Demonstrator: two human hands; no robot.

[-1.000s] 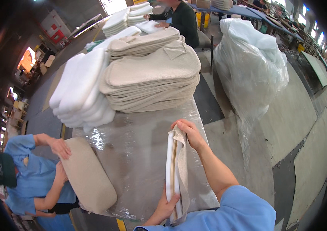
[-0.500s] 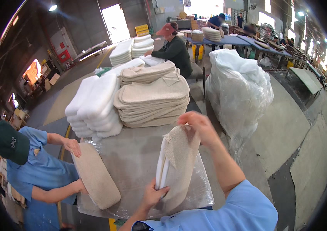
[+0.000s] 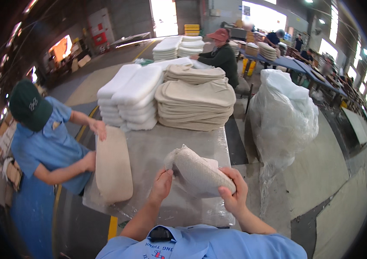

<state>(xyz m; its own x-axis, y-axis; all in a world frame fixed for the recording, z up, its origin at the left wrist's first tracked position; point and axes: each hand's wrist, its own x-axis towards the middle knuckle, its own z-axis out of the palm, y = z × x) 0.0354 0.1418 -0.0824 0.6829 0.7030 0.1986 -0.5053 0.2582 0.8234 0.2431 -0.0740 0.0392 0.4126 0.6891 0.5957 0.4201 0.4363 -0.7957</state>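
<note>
A beige fabric-covered cushion (image 3: 198, 172) is held tilted above the near part of the table, between my two hands. My left hand (image 3: 162, 184) pinches the loose fabric at its left end. My right hand (image 3: 236, 192) grips the other end, thumb on the near side and fingers behind. A little pale material shows along the cushion's far edge. To the left, a co-worker in a blue shirt (image 3: 51, 142) and dark green cap has both hands on another beige cushion (image 3: 114, 168), which rests at the table's left edge.
The plastic-wrapped table (image 3: 149, 151) bears a stack of white padding (image 3: 133, 88) and a stack of beige covers (image 3: 194, 99) at its far side. A large clear plastic bag (image 3: 280, 112) of white material stands to the right. Beyond the stacks is a person in a red cap (image 3: 224, 56).
The cushion has turned from upright to a flatter tilt, and its open white-filled side no longer faces me. My right hand has come down to its right end; my left now pinches the fabric.
</note>
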